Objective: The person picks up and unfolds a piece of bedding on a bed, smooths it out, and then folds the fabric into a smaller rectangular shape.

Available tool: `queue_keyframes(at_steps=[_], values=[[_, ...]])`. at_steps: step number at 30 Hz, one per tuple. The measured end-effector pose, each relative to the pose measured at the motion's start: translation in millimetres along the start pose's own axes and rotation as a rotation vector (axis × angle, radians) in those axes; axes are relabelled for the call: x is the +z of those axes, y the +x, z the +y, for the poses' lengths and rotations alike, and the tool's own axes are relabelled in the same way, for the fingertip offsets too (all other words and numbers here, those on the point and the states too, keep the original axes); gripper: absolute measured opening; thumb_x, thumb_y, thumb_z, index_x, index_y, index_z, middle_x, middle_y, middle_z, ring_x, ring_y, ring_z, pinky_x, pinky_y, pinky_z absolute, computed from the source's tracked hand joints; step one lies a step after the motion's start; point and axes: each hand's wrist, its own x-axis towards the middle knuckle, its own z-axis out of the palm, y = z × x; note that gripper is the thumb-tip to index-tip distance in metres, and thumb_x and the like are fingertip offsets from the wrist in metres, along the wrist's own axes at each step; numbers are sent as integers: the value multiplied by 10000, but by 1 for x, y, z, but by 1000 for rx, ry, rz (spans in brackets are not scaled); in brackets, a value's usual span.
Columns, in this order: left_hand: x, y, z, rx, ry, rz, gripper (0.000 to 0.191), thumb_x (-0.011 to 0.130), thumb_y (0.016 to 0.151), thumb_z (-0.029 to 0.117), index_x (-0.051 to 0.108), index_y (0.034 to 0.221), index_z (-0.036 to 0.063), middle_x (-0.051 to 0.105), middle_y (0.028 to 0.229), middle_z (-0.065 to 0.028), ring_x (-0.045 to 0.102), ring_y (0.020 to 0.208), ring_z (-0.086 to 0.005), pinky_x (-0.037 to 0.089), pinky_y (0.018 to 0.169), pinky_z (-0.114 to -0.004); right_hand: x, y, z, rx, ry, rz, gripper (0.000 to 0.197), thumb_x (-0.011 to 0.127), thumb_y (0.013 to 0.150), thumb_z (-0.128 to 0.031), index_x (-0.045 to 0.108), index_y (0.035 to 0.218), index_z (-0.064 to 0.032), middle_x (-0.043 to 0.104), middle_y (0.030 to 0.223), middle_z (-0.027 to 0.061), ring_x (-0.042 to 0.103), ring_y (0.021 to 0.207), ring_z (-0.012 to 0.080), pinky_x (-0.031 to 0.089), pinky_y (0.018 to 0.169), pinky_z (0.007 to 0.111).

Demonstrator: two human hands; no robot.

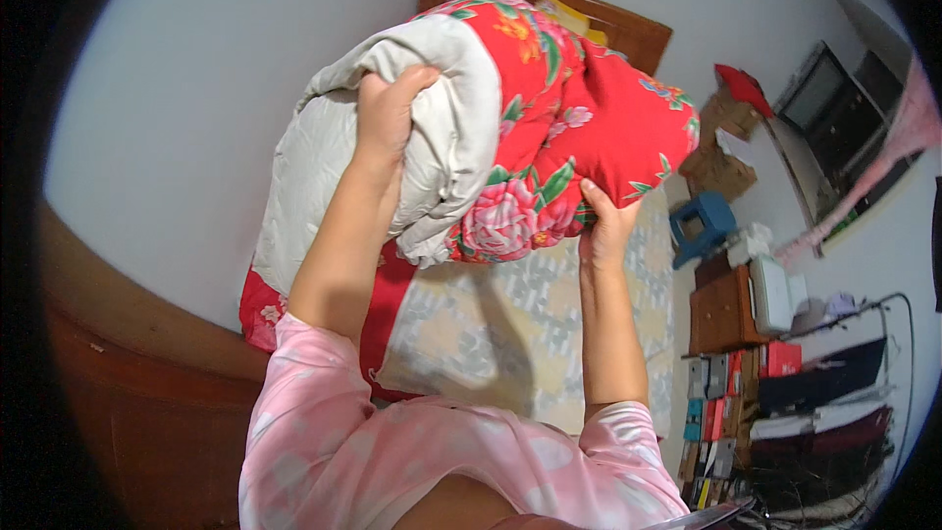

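Note:
A thick quilt [537,110], red with printed flowers on one face and white on the other, is bunched up above the bed. My left hand [390,107] grips its white side at the left, with the thumb on top and the fingers hidden in the folds. My right hand [609,224] grasps the lower red edge, its fingers hidden under the cloth. Below the quilt, the bed carries a pale patterned sheet [471,331]. A red cloth with a floral print [257,309] shows at the bed's left side.
A wooden headboard [633,33] stands behind the quilt. Right of the bed are a blue plastic stool [703,224], a wooden cabinet [721,305], stacked boxes [710,412] and a rack with clothes [824,383]. A wall closes off the left, above brown wooden furniture [162,397].

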Motion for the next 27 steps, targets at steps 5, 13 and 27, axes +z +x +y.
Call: queue_keyframes(at_steps=[5, 13, 27], values=[[7, 21, -68, -132, -253, -181, 180, 570, 692, 65, 594, 858, 0, 603, 816, -39, 565, 714, -109, 449, 642, -234, -29, 2, 21, -182, -167, 126, 680, 603, 638, 62, 311, 1248, -5, 456, 1200, 128, 474, 1077, 240, 363, 932, 338], [-55, -26, -384, -555, 522, -559, 575, 614, 725, 133, 374, 1219, -36, 450, 1206, -187, 431, 1125, -275, 342, 935, -345, -230, 8, 223, -72, -836, 653, 856, 744, 558, -29, 269, 1267, 42, 392, 1216, 187, 415, 1106, 268, 310, 958, 347], [-223, -197, -389, -1374, 242, -680, 384, 524, 792, 89, 459, 1162, 9, 538, 1086, -86, 498, 1008, -151, 372, 872, -247, -304, -177, 255, 947, -697, 381, 686, 597, 767, -195, 227, 1341, -130, 565, 1030, 86, 567, 858, 182, 428, 729, 339]])
